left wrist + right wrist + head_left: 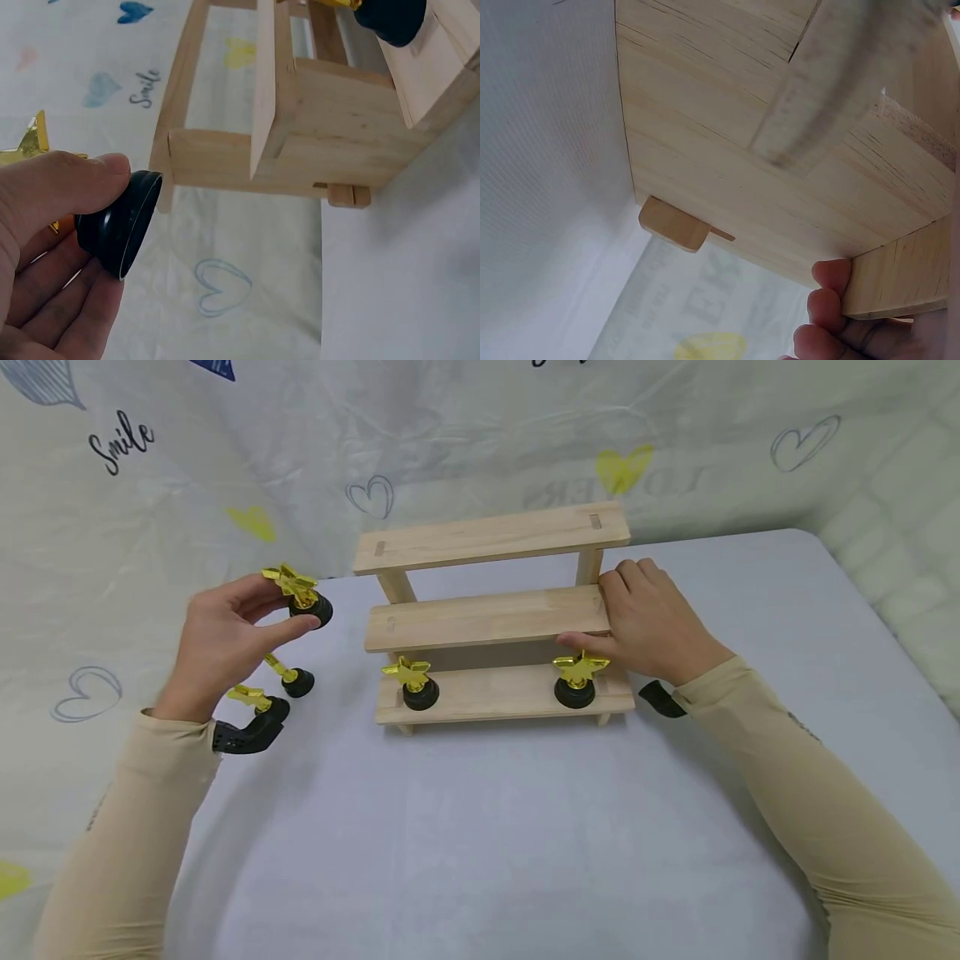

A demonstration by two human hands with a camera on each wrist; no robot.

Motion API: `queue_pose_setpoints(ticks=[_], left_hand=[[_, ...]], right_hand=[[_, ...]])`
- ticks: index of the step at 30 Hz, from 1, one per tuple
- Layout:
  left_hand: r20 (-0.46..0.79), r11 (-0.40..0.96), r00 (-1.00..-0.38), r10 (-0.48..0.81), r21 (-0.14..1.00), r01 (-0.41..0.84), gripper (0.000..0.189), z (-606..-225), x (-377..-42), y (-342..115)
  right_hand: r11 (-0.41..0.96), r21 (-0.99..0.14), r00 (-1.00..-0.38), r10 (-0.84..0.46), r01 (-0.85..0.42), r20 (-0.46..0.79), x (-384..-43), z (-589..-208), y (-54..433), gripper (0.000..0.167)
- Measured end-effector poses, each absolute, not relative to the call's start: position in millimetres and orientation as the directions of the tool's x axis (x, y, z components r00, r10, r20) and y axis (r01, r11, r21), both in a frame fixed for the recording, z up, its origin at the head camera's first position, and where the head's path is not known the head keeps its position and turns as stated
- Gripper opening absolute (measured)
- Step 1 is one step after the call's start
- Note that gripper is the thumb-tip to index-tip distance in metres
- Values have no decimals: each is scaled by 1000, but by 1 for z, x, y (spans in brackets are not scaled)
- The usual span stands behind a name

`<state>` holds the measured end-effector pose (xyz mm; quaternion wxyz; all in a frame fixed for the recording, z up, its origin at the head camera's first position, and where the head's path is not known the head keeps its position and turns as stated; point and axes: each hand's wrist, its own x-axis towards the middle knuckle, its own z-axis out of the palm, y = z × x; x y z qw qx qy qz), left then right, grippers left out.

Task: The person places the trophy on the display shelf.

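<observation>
My left hand [228,631] holds a small gold star trophy [312,608] by its black round base, between thumb and fingers, in the air left of a three-tier wooden rack [480,617]. In the left wrist view the trophy's black base [120,225] is tipped sideways, its underside facing the rack. My right hand [652,620] grips the right end of the middle shelf, thumb along the front edge; the right wrist view shows its fingers [826,306] curled at the wood. On the bottom shelf stand a left trophy [421,693] and a right trophy [575,692].
Two more star trophies, one farther back [298,682] and one nearer [252,697], are on the table below my left hand. The rack stands near the back of the white-covered table [480,843]. A printed sheet [465,435] hangs behind.
</observation>
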<state>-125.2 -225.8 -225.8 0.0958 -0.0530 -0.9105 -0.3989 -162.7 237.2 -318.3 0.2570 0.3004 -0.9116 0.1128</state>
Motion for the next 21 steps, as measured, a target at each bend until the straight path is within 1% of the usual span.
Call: queue_pose_setpoints(ticks=[12, 17, 21], left_hand=[[234, 639, -966, 115, 727, 252, 42, -217, -126, -184], [247, 609, -956, 161, 737, 293, 39, -216, -128, -167], [266, 554, -944, 196, 764, 331, 37, -216, -131, -152]], right_hand=[[784, -50, -663, -486, -618, 570, -162, -319, 236, 112], [788, -60, -673, -480, -613, 563, -162, -319, 236, 113], [792, -65, -682, -477, -607, 554, -163, -320, 237, 113]])
